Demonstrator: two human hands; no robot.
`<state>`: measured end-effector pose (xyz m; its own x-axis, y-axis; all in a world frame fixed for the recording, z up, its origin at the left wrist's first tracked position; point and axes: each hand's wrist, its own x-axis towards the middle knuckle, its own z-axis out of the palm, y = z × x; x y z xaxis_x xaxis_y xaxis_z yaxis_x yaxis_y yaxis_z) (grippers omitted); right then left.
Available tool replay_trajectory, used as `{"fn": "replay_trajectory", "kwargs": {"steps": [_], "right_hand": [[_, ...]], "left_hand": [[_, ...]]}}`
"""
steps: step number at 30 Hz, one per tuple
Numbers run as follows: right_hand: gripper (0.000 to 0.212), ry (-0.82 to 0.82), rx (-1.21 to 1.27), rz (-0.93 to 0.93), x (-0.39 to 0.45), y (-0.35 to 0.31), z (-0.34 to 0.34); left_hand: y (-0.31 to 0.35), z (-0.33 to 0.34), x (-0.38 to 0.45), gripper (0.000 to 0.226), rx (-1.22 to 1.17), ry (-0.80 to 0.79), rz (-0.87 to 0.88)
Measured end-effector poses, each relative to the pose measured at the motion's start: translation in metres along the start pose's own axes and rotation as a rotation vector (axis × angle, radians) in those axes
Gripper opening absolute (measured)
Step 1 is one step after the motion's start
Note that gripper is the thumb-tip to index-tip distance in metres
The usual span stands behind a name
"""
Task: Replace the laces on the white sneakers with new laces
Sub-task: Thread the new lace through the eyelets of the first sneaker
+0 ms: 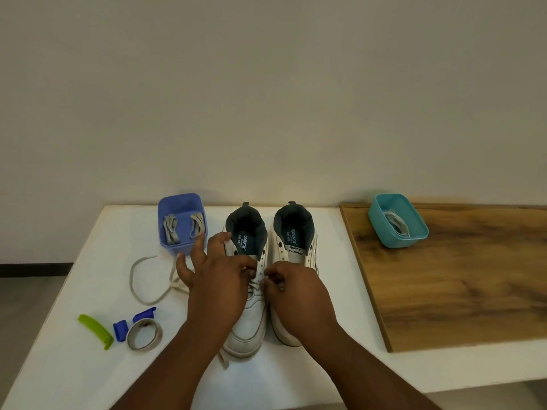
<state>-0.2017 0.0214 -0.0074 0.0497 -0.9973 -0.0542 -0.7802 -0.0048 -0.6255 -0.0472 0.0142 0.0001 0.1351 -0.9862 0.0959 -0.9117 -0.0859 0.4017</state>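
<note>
Head view showed your two hands over the left shoe (247, 294), and I place everything from this shoe. It stood on the white table (88, 365) with its toe toward you and its dark collar toward the wall. The right shoe (296, 241) stood just beside it, on its right, with the same direction; it had bare eyelets, as far as I could see.

Your left hand (217, 279) lay on the left side of the left shoe. Its thumb and forefinger were pinching the lace (254, 284) at the eyelets, and the other fingers were spread out toward the blue tub (182, 223). Your right hand (297, 291) came from the right side, fingers curled, and pinched the same lace at the middle of the shoe. One loose end of the lace made a wide loop on the table, left of the shoe.

The blue tub stood behind and left of the shoe, with two folded grey laces (171, 229) inside. A tape roll (144, 333), a blue clip (120, 331) and a green clip (96, 332) lay near, front-left of the shoe. Far right, on a wooden board (458, 285), a teal tub (398, 221) held more laces.
</note>
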Motion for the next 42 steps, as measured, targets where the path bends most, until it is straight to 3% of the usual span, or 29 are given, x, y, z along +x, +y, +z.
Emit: {"fn": "replay_trajectory", "kwargs": {"steps": [5,15,27,30,33,34,36,39,40,42], "right_hand": [[0.023,0.006,0.016,-0.012,0.001,0.000,0.003],[0.015,-0.007,-0.028,-0.012,0.003,0.001,0.002],[0.016,0.003,-0.175,-0.075,-0.003,-0.015,-0.010],[0.018,0.145,0.122,0.027,-0.004,-0.019,-0.019],[0.016,0.389,0.878,0.289,0.002,-0.031,-0.046],[0.014,0.494,1.073,0.311,0.003,-0.034,-0.056],[0.011,0.721,1.181,0.205,0.005,-0.036,-0.069],[0.008,0.863,0.808,-0.038,0.007,-0.027,-0.073],[0.016,0.802,0.584,-0.078,0.006,-0.024,-0.071],[0.030,0.463,0.145,-0.132,0.005,-0.013,-0.054]], "left_hand": [[-0.001,-0.006,0.000,0.010,-0.120,-0.086,-0.087],[0.001,-0.012,0.001,0.014,-0.020,-0.182,-0.023],[-0.005,-0.013,0.001,0.008,-0.156,-0.200,-0.033],[-0.011,-0.017,0.000,0.020,-0.142,-0.246,0.018],[-0.013,-0.022,-0.003,0.039,-0.080,-0.295,0.074],[-0.013,-0.023,-0.004,0.045,-0.060,-0.308,0.087],[-0.014,-0.025,-0.005,0.053,-0.036,-0.319,0.101],[-0.015,-0.025,-0.005,0.057,-0.018,-0.313,0.100],[-0.015,-0.025,-0.004,0.058,-0.011,-0.305,0.099],[-0.013,-0.024,-0.004,0.057,-0.008,-0.289,0.095]]}}
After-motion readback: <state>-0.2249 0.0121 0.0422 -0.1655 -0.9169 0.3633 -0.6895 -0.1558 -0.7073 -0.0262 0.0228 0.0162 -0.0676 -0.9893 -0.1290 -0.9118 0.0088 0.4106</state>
